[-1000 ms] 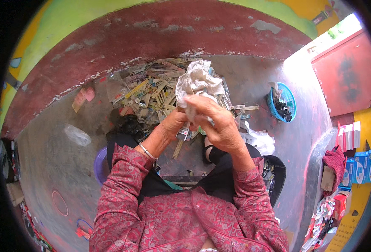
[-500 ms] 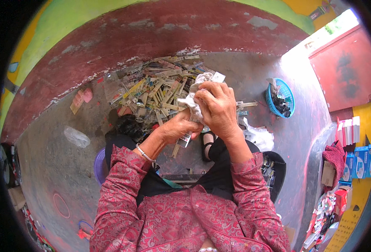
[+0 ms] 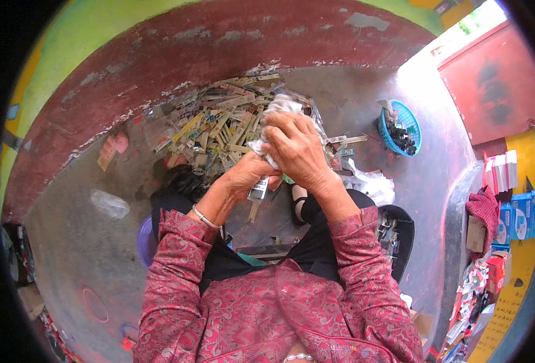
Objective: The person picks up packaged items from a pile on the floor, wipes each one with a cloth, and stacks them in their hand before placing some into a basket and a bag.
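Observation:
My right hand (image 3: 297, 148) is closed over a crumpled white cloth (image 3: 284, 104), which bunches above the knuckles and spills to the left. Just beneath it, my left hand (image 3: 245, 174) grips a flat, narrow strip (image 3: 258, 189); its printed dark-and-white end sticks out below the fingers. The rest of the strip is hidden by the cloth and my hands, which touch each other. Beyond them, a heap of long printed strips (image 3: 219, 124) lies on the floor against the wall.
A blue basket (image 3: 419, 130) with black pieces stands at the right. White plastic (image 3: 370, 184) lies by my right knee, near a black tub (image 3: 407, 242) of small parts. A purple basin (image 3: 146, 242) is beside my left leg. Blue boxes (image 3: 521, 216) line the right side.
Both hands have shifted slightly left in the picture, the right with the cloth. The view has tilted a little. The cloth is now blurred by motion, and both grips remain.

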The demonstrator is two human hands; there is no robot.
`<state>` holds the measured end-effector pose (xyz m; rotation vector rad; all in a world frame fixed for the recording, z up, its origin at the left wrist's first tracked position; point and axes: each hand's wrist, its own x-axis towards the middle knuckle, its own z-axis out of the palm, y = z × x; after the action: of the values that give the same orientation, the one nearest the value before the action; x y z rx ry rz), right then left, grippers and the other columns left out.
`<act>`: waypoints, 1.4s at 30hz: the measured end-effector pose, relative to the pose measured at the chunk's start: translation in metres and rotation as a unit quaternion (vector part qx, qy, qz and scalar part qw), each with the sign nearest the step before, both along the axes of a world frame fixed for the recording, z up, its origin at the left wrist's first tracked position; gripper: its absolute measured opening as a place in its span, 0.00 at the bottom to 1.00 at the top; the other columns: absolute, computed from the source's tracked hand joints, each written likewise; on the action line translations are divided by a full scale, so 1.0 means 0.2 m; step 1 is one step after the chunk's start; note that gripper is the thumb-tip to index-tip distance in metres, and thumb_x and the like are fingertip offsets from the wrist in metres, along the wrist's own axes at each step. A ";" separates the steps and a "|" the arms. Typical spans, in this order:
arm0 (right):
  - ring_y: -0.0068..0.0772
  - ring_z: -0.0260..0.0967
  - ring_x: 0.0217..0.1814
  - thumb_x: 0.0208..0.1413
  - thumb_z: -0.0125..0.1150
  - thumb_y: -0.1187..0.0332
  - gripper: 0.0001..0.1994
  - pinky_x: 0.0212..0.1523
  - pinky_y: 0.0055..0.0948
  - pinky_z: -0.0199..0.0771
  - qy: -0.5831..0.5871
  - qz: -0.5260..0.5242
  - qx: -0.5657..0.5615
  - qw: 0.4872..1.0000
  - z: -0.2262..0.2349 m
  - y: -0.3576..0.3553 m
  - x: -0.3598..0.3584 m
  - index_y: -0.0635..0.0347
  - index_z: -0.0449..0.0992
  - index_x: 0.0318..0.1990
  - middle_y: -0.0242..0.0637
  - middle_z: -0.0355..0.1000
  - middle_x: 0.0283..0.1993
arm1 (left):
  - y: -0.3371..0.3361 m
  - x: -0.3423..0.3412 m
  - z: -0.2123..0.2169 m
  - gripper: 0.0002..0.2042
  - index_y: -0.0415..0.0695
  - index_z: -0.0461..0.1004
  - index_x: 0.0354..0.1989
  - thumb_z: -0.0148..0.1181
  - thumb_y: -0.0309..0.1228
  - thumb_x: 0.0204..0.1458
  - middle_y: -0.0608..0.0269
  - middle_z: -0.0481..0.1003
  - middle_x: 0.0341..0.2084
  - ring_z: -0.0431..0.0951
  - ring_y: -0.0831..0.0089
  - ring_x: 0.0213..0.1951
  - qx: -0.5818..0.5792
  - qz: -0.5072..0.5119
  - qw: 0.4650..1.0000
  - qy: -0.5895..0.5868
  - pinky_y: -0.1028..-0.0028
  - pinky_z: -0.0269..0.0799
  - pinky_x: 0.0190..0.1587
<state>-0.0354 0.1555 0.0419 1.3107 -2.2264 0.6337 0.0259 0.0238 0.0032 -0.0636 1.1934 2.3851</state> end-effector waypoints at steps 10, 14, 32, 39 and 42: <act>0.40 0.66 0.33 0.42 0.56 0.71 0.02 0.31 0.36 0.65 0.070 -0.182 -0.131 0.972 -0.04 0.13 -0.26 0.58 0.71 0.25 0.38 0.68 0.27 | -0.02 0.05 0.11 0.21 0.33 0.61 0.49 0.54 0.26 0.45 0.46 0.70 0.45 0.65 0.84 0.17 0.028 -0.105 0.992 0.068 0.84 0.62 0.21; 0.36 0.66 0.21 0.51 0.48 0.71 0.09 0.23 0.30 0.66 -0.357 -0.177 -0.456 0.796 -0.07 0.40 -0.44 0.64 0.76 0.30 0.40 0.71 0.23 | -0.02 0.04 0.15 0.27 0.34 0.58 0.54 0.57 0.29 0.45 0.46 0.70 0.46 0.65 0.82 0.19 0.084 -0.050 0.993 0.059 0.84 0.64 0.23; 0.27 0.68 0.45 0.41 0.64 0.71 0.25 0.48 0.28 0.67 -0.744 0.213 -0.404 0.487 0.01 0.05 -0.07 0.62 0.67 0.50 0.35 0.70 0.44 | 0.04 0.02 -0.03 0.15 0.39 0.65 0.38 0.56 0.35 0.46 0.59 0.66 0.18 0.61 0.75 0.13 0.291 -0.186 0.937 -0.043 0.78 0.56 0.17; 0.22 0.67 0.30 0.38 0.65 0.72 0.16 0.34 0.25 0.69 -0.662 0.053 -0.473 0.578 0.03 0.05 -0.06 0.64 0.71 0.37 0.31 0.70 0.30 | 0.09 -0.01 0.15 0.15 0.38 0.66 0.38 0.59 0.32 0.42 0.59 0.71 0.26 0.73 0.71 0.26 -0.036 -0.070 0.995 0.063 0.74 0.69 0.30; 0.21 0.67 0.27 0.39 0.65 0.72 0.11 0.29 0.24 0.69 -0.623 0.002 -0.471 0.625 -0.01 0.06 -0.07 0.64 0.72 0.32 0.31 0.69 0.26 | 0.12 -0.03 0.13 0.12 0.39 0.67 0.35 0.58 0.30 0.44 0.62 0.71 0.25 0.72 0.74 0.27 -0.153 -0.029 0.982 0.105 0.76 0.68 0.30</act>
<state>-0.0489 0.1682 0.0404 0.1538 -1.8784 2.8382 0.0201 0.0482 0.0290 0.1259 1.6313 2.1792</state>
